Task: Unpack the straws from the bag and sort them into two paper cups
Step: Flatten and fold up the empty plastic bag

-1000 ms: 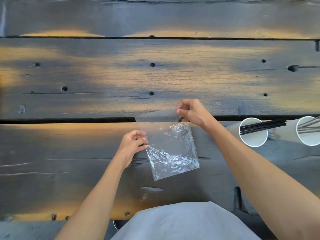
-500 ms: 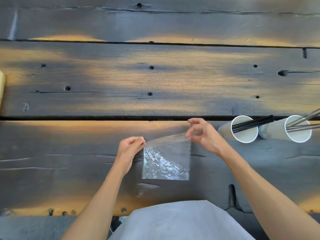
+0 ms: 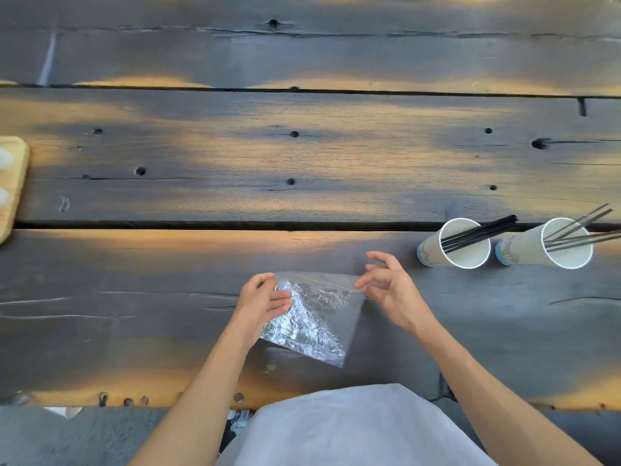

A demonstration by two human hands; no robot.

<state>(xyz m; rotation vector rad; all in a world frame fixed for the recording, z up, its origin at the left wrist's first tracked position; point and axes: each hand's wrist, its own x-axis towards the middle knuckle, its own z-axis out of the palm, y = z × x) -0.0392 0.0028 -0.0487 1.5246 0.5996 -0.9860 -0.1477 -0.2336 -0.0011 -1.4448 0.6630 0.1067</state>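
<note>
The left hand (image 3: pixel 265 299) pinches the top left corner of a crinkled clear plastic zip bag (image 3: pixel 314 319), and the right hand (image 3: pixel 389 287) pinches its top right corner between thumb and forefinger, other fingers spread; the bag hangs stretched between the two grips, just above the dark wooden plank table (image 3: pixel 235 163). Beyond the right hand's grip stand two white paper cups; the nearer cup (image 3: pixel 452 245) holds thin black straws (image 3: pixel 480 232), the farther cup (image 3: pixel 541 245) grey straws (image 3: pixel 578 227).

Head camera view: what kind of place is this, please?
Probably a café or rustic dining table, though I cannot be sure: a worn plank table, printed paper cups holding black straws, and a wooden tray at the left edge.
</note>
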